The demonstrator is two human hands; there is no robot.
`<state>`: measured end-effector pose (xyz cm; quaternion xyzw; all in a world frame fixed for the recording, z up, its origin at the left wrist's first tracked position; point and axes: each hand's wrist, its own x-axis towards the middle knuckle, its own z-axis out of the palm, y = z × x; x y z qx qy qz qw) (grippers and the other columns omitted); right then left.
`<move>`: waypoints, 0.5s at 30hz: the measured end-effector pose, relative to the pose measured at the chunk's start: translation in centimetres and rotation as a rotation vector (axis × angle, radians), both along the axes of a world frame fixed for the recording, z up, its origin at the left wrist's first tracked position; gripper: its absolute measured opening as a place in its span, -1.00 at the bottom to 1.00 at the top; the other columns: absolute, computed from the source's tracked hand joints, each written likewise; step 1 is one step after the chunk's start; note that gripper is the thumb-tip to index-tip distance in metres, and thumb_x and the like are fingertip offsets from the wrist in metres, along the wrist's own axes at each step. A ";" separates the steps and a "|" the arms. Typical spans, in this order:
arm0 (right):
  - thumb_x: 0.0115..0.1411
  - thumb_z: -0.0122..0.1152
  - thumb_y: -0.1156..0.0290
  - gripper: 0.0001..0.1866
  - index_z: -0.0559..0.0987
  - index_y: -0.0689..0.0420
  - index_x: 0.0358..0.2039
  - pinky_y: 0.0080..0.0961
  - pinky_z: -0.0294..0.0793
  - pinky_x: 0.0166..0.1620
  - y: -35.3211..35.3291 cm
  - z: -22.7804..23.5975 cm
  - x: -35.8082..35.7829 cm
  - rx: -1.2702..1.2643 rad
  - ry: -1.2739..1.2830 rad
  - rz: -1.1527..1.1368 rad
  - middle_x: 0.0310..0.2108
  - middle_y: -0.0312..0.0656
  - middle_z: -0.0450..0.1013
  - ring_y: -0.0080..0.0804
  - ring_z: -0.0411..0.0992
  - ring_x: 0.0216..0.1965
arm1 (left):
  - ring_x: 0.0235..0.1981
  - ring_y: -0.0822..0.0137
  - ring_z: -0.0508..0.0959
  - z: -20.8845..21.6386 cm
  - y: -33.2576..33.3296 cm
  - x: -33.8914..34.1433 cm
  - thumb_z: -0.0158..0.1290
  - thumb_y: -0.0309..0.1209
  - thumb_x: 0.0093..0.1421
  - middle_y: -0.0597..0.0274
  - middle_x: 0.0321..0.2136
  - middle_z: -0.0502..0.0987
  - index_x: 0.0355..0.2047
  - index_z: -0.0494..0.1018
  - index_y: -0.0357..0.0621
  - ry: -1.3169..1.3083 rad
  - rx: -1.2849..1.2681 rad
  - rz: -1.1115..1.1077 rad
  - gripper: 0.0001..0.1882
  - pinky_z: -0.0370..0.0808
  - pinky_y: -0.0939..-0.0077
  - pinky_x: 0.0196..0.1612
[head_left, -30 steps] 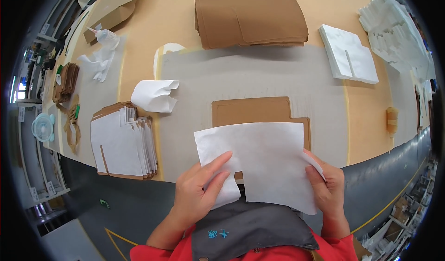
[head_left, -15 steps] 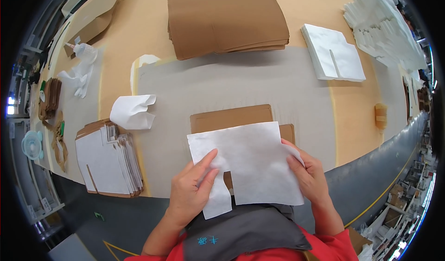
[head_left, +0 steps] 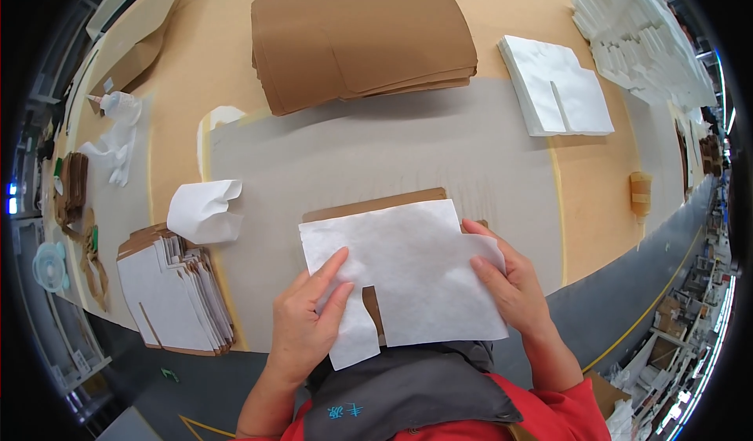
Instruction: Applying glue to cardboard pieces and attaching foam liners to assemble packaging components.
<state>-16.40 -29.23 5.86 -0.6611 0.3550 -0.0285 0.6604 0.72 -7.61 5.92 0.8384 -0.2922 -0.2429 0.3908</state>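
Observation:
A white slotted sheet [head_left: 431, 276] lies nearly flat at the table's near edge, over a brown cardboard piece [head_left: 376, 205] whose far strip still shows. My left hand [head_left: 306, 319] grips the sheet's left side between thumb and fingers, beside the narrow slot. At the notched right edge, my right hand [head_left: 514, 288] pinches the sheet, thumb on top and fingers mostly beneath. Brown card shows through the slot. Whether the sheet touches the cardboard everywhere I cannot tell.
A large brown cardboard stack [head_left: 365, 37] stands at the back. White slotted sheets [head_left: 576, 100] are piled far right, near white stacks [head_left: 643, 41]. White-faced brown pieces [head_left: 169, 284] and a crumpled white sheet [head_left: 204, 212] lie left. A squeeze bottle [head_left: 121, 108] and brown tape-like roll [head_left: 640, 192] sit farther out.
The white sheet has shifted to cover more of the brown cardboard, leaving a thinner strip at the far edge. Both hands keep their hold on it. The whole view has turned slightly.

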 end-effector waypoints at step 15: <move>0.38 0.07 0.43 -0.50 0.37 0.16 0.32 -0.53 0.31 0.21 -0.8 -1.0 0.5 0.009 0.046 0.018 0.16 -0.15 0.45 -0.49 0.38 0.14 | -0.55 0.43 0.36 -0.4 -0.7 1.0 0.20 -0.50 0.22 0.22 -0.55 0.41 0.14 0.53 -0.10 0.064 0.008 -0.007 -0.55 0.35 0.51 -0.45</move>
